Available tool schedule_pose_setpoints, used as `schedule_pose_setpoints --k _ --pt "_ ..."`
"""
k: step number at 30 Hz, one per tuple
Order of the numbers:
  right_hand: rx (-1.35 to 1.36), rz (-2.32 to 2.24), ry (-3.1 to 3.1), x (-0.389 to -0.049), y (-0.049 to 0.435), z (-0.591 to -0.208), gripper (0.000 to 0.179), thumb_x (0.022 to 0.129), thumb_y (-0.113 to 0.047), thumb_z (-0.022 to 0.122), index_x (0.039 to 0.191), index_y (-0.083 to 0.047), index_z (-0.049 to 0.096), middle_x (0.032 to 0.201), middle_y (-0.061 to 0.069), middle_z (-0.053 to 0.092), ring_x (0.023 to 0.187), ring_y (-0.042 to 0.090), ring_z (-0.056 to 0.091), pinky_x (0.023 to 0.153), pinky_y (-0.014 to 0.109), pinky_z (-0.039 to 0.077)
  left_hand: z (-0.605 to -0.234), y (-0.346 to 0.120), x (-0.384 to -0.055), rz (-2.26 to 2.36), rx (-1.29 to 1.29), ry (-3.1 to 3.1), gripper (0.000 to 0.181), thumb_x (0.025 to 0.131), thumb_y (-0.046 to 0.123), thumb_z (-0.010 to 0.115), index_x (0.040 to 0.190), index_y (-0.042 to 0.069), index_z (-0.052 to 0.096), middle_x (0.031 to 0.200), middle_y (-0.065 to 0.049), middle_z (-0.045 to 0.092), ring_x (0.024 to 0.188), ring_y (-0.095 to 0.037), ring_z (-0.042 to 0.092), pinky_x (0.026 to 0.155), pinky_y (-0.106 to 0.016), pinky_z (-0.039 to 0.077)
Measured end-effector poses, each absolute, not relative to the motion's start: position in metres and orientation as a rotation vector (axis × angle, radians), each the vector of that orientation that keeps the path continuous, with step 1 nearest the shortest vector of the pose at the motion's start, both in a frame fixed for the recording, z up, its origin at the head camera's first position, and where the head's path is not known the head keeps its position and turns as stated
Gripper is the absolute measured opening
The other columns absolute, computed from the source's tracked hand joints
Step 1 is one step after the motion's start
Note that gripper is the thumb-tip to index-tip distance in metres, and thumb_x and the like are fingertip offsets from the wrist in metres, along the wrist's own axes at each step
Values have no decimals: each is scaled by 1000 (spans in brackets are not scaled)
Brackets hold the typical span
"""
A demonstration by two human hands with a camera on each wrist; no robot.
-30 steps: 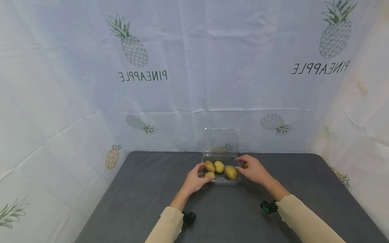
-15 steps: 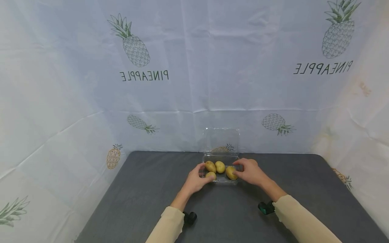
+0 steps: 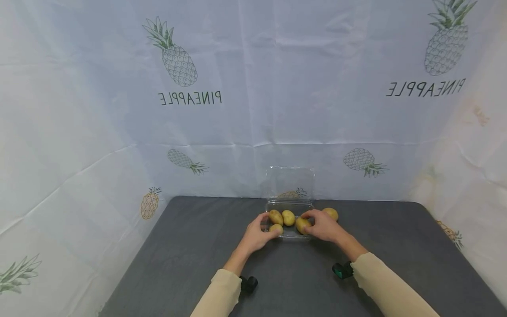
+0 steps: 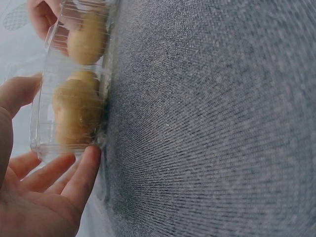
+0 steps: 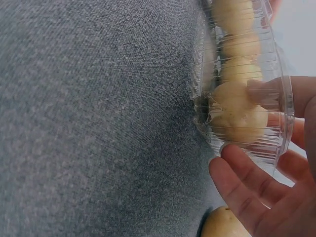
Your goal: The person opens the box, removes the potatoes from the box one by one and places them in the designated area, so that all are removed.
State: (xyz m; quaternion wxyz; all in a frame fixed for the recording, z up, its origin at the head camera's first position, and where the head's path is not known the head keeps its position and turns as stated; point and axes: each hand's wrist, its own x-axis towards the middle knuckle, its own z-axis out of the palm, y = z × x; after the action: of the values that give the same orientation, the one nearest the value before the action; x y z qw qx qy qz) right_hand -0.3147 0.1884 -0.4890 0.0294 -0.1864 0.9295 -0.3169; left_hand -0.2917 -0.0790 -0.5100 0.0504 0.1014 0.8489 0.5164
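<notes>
A hinged clear plastic container (image 3: 291,236) stands on the dark table with its lid (image 3: 290,180) raised at the back. Inside lie several potatoes, among them a longish one (image 3: 276,217) at the left, a rounder one (image 3: 288,218) and a small one (image 3: 276,228) at the front. My left hand (image 3: 254,233) grips the container's left end, thumb by the rim and fingers against the end wall. With thumb and index finger, my right hand (image 3: 325,225) holds the rightmost potato (image 5: 237,116) inside the container; its other fingers lie outside the clear end wall (image 5: 266,153).
Another potato (image 3: 330,214) lies on the table, just beyond my right hand. A pale cloth (image 3: 249,110) with pineapple prints hangs behind the table (image 3: 206,246) and along both sides.
My right hand has moved left and closed round the rightmost potato, uncovering the potato on the table behind it. The left hand keeps its place at the container.
</notes>
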Motion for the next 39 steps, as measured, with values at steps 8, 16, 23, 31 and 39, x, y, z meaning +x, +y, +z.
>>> schedule_pose_setpoints --k 8,16,23,31,39 --pt "-593 -942 2870 -320 187 -495 47 87 -26 82 126 -2 69 122 13 67 112 33 63 93 52 52 -511 -78 -292 1563 301 2594 78 91 45 76 153 11 43 148 -19 49 125 -37 58 96 -53 52" --pt "-589 -852 2864 -323 182 -493 54 86 -35 82 129 -4 67 121 12 68 107 31 64 88 50 53 -510 -77 -293 1556 301 2602 79 91 45 76 153 10 43 148 -19 50 124 -37 59 96 -54 52" --pt "-567 -888 2855 -323 182 -493 54 86 -37 82 128 -6 69 118 10 69 103 26 65 85 47 54 -510 -78 -293 1543 303 2612 80 90 46 77 153 9 44 147 -19 50 124 -37 59 96 -52 52" --pt "-538 -994 2862 -318 189 -494 58 89 -38 80 133 -4 66 128 14 66 116 34 62 94 54 52 -508 -77 -293 1539 297 2614 81 89 47 78 152 9 44 147 -19 51 124 -37 59 96 -52 52" --pt "-495 -1131 2868 -314 198 -492 64 92 -46 75 141 -7 61 140 17 59 125 39 57 95 57 50 -509 -77 -293 1518 298 2636 80 90 45 78 151 7 45 146 -20 51 122 -39 60 95 -51 53"
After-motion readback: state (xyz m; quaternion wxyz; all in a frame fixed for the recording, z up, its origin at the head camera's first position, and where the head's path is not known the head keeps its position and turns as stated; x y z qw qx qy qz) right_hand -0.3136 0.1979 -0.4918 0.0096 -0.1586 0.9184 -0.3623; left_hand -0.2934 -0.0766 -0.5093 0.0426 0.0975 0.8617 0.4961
